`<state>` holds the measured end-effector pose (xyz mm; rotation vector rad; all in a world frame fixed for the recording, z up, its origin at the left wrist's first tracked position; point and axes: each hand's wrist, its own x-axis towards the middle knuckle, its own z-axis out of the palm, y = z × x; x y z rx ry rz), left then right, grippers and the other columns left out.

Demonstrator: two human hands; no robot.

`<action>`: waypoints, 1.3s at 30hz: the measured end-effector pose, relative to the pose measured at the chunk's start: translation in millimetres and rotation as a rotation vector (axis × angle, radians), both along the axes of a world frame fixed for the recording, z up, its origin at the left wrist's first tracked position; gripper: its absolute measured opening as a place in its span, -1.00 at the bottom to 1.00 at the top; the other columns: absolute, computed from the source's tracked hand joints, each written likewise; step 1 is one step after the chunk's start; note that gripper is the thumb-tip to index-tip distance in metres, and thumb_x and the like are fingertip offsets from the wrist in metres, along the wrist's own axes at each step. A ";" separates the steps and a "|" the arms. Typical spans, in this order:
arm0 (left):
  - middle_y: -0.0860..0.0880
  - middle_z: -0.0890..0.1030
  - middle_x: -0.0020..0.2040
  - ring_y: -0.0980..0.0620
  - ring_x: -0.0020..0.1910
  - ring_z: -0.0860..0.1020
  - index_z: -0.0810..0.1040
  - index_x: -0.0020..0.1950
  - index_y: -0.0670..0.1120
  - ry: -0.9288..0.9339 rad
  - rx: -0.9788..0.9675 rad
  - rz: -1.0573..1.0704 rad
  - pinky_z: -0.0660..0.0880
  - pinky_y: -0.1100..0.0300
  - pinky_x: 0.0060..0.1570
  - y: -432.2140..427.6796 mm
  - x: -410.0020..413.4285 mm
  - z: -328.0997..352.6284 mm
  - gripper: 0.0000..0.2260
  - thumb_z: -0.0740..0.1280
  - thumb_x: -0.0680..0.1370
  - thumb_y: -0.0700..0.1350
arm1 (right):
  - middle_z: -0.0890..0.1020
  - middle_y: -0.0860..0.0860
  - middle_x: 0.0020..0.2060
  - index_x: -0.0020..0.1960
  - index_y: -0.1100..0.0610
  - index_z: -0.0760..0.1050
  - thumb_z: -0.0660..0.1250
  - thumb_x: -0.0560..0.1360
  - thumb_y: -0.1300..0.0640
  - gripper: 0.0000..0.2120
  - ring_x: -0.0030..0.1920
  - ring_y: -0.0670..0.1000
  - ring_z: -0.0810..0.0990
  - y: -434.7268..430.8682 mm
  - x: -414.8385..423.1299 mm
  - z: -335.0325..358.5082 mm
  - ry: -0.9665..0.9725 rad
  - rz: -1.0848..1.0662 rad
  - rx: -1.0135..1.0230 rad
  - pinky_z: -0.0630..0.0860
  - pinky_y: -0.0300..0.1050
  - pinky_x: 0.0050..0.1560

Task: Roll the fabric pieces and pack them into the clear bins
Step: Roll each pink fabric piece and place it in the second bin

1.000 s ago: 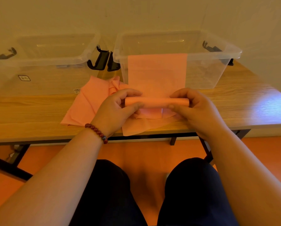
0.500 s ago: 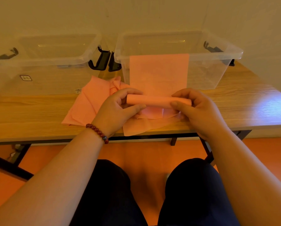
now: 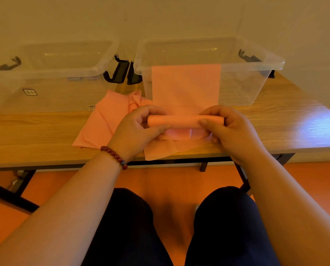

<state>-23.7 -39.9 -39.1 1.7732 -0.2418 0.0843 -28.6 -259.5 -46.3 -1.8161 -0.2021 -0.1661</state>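
Head view only. Both hands work at the near edge of the table (image 3: 294,120), just in front of the right bin (image 3: 260,64). Left hand (image 3: 135,131) is closed around the left end of the fabric roll (image 3: 183,120), thumb in front, fingers behind; right hand (image 3: 231,129) pinches the right end the same way. The roll lies level btwn them, held just above the table. Its unrolled tail (image 3: 186,87) runs up the near wall of the right bin to the rim. More loose fabric (image 3: 106,123) lies in a crumpled heap under and left of the hands, one corner hanging over the near table edge. Left bin (image 3: 68,54) sits far left; both bins look empty, so task is prob. early, first roll about half done.

Risks: uneven pull from one hand w/ the other slack would cone the roll. Soft cloth may unwind if either grip loosens. Hands could also catch the heap underneath and wind it in.
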 end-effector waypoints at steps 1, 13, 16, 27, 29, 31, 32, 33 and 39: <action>0.04 0.63 -0.18 0.16 -0.28 0.63 0.55 -0.05 0.07 -0.004 0.004 0.003 0.57 0.30 -0.25 0.1 0.2 -0.6 -0.79 0.44 0.45 -0.23 | 0.63 -0.14 -0.35 -0.02 -0.10 0.57 0.38 0.52 0.08 -0.91 -0.39 -0.17 0.53 0.4 -0.2 0.2 0.000 0.000 0.003 0.47 -0.27 -0.35; 0.02 0.61 -0.10 0.20 -0.28 0.61 0.53 -0.03 0.07 -0.005 -0.010 -0.017 0.54 0.35 -0.27 -0.9 -0.8 0.0 -0.76 0.44 0.45 -0.25 | 0.66 -0.18 -0.31 -0.01 -0.11 0.55 0.37 0.52 0.13 -0.86 -0.32 -0.22 0.59 0.5 -2.1 1.6 -0.016 0.009 0.004 0.53 -0.33 -0.26; 0.01 0.62 -0.13 0.20 -0.28 0.61 0.55 -0.04 0.08 -0.010 0.004 -0.004 0.55 0.33 -0.26 -0.2 -0.2 -1.0 -0.79 0.44 0.46 -0.22 | 0.68 -0.17 -0.22 0.01 -0.14 0.56 0.42 0.48 0.12 -0.82 -0.20 -0.11 0.63 -0.4 -1.8 1.2 0.010 0.025 0.036 0.59 -0.16 -0.11; 0.07 0.59 0.03 0.13 -0.14 0.59 0.52 0.03 0.17 -0.037 0.024 -0.013 0.57 0.31 -0.19 0.5 1.0 -1.8 -0.69 0.45 0.44 -0.21 | 0.69 0.06 -0.11 -0.06 -0.02 0.59 0.44 0.45 0.22 -0.83 -0.07 0.07 0.68 -0.7 -2.5 1.2 0.023 -0.004 0.032 0.62 0.13 0.04; 0.11 0.57 0.00 0.19 -0.16 0.58 0.52 0.05 0.17 -0.035 0.038 -0.016 0.56 0.33 -0.20 0.9 1.0 -1.9 -0.71 0.43 0.47 -0.19 | 0.69 0.07 -0.10 -0.04 0.00 0.58 0.44 0.45 0.22 -0.84 -0.06 0.08 0.68 -1.6 -2.4 1.2 0.026 0.010 0.039 0.61 0.14 0.06; 0.17 0.55 -0.05 0.29 -0.19 0.55 0.52 0.03 0.19 -0.055 0.109 -0.025 0.51 0.39 -0.21 1.8 0.8 -1.4 -0.75 0.40 0.50 -0.16 | 0.68 0.06 -0.06 -0.03 -0.03 0.57 0.46 0.44 0.22 -0.80 -0.04 0.08 0.67 -2.5 -1.3 -0.1 0.026 0.030 0.037 0.61 0.15 0.05; 0.18 0.54 -0.07 0.31 -0.21 0.53 0.52 0.03 0.21 -0.067 0.149 -0.032 0.49 0.41 -0.22 2.1 0.8 -1.4 -0.76 0.39 0.51 -0.14 | 0.67 0.01 -0.05 -0.03 -0.06 0.56 0.47 0.43 0.22 -0.77 -0.04 0.06 0.67 -2.8 -0.9 -0.6 0.023 0.039 0.028 0.62 0.13 0.03; 0.17 0.54 -0.09 0.30 -0.22 0.52 0.52 0.03 0.22 -0.073 0.177 -0.036 0.49 0.41 -0.23 2.3 1.0 -1.3 -0.77 0.38 0.52 -0.13 | 0.66 -0.07 -0.04 -0.02 -0.09 0.56 0.48 0.42 0.23 -0.74 -0.04 0.01 0.66 -3.1 -0.5 -0.9 0.018 0.046 0.017 0.63 0.09 0.00; 0.15 0.52 -0.35 0.25 -0.42 0.47 0.54 0.08 0.19 -0.084 0.216 -0.033 0.44 0.42 -0.35 2.7 1.8 -2.5 -0.81 0.31 0.57 -0.11 | 0.62 -0.13 -0.06 0.01 -0.20 0.57 0.48 0.41 0.21 -0.67 -0.04 0.07 0.60 -1.0 -1.2 0.2 0.011 0.047 -0.093 0.57 0.25 0.00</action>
